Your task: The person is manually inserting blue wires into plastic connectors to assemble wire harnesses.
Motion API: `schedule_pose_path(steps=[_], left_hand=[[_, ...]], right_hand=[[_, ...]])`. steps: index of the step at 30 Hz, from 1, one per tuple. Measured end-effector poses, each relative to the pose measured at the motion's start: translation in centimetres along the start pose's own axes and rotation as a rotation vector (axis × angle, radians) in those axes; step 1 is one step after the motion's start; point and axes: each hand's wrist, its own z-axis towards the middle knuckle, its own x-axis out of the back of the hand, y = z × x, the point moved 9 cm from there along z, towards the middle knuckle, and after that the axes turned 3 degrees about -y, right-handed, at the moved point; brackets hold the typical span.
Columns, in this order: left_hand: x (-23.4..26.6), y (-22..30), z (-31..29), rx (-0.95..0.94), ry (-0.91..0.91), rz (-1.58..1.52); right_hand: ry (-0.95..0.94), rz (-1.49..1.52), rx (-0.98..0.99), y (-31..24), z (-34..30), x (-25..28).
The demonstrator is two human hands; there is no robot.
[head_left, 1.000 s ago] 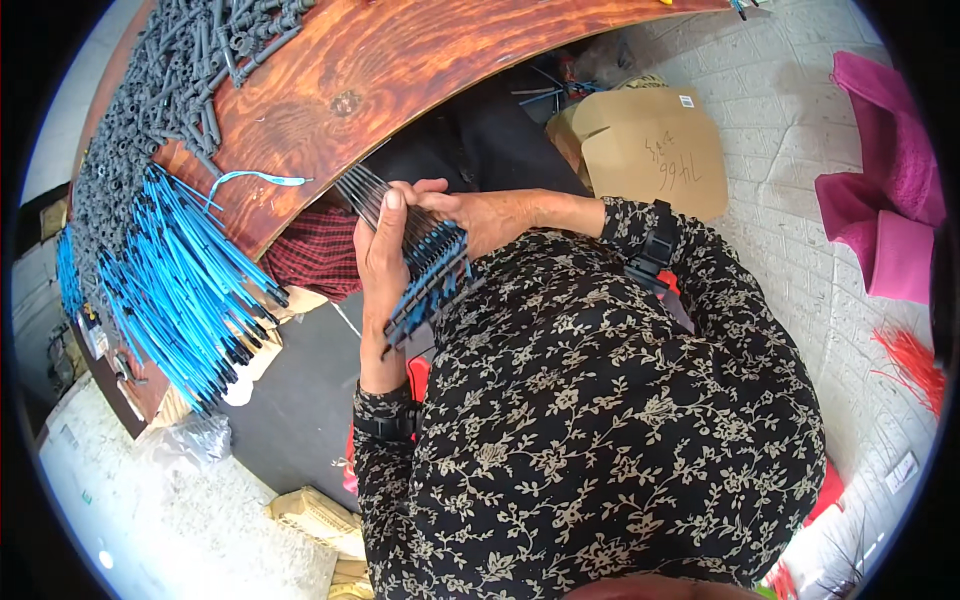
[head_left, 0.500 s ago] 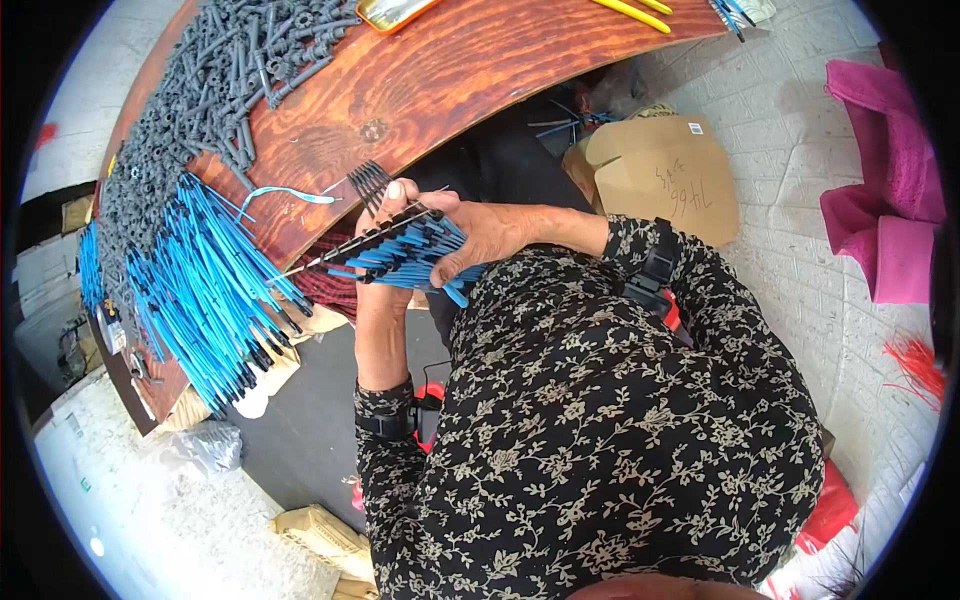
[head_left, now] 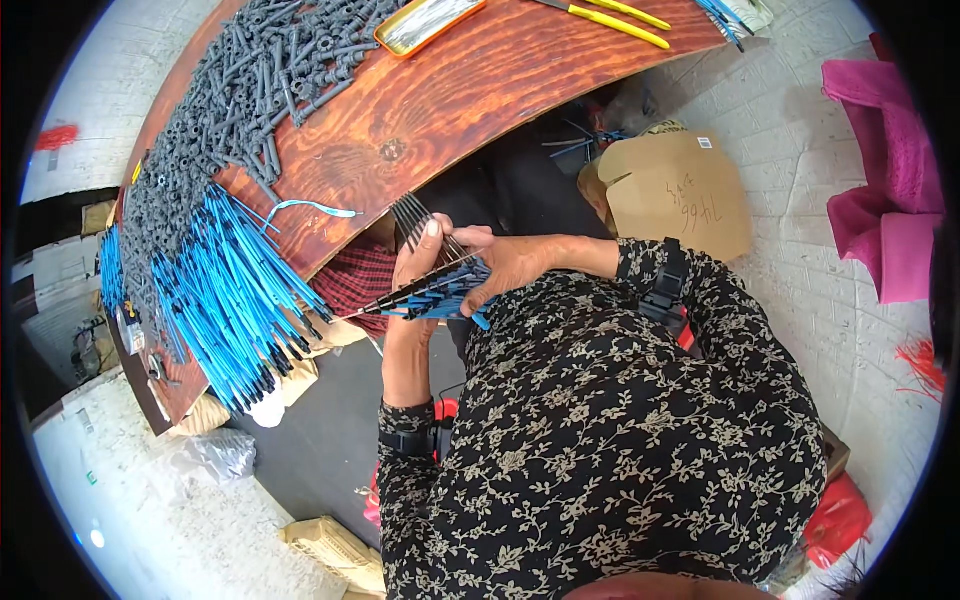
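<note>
Over my lap, beside the table's edge, both hands hold a bundle of thin blue tubes (head_left: pixel 432 303) with black ends. Dark thin rods fan out from its upper side, past the tabletop edge. My left hand (head_left: pixel 412 268) is closed round the bundle from the left with its thumb up; its other fingers are partly hidden. From the right, my right hand (head_left: pixel 515 265) grips the same bundle, thumb on the near side and fingers on the far side. A large heap of similar blue tubes (head_left: pixel 225 305) lies on the table to the left.
Grey plastic fittings (head_left: pixel 265 90) are piled on the wooden table (head_left: pixel 470 90). An orange-rimmed tin (head_left: pixel 425 25) and yellow-handled pliers (head_left: pixel 625 30) lie at its far side. A cardboard box (head_left: pixel 685 195) stands to the right; magenta cloth (head_left: pixel 880 150) is farther right.
The bundle has tilted, so less of its blue side shows. Both hands stay on it. The whole view has shifted slightly, so the table and hands sit farther right.
</note>
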Motion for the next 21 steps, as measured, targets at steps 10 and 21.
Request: schedule_pose_path(steps=[10, 21], left_hand=[[-1.5, -0.9, -0.6, 0.051, -0.018, -0.022], [4.2, -4.6, 4.4, 0.188, -0.105, -0.446]], right_hand=[[-0.175, 0.097, -0.089, 0.8, -1.2, -2.3], [0.035, 0.231, 0.056, 0.9, 1.4, 1.1]])
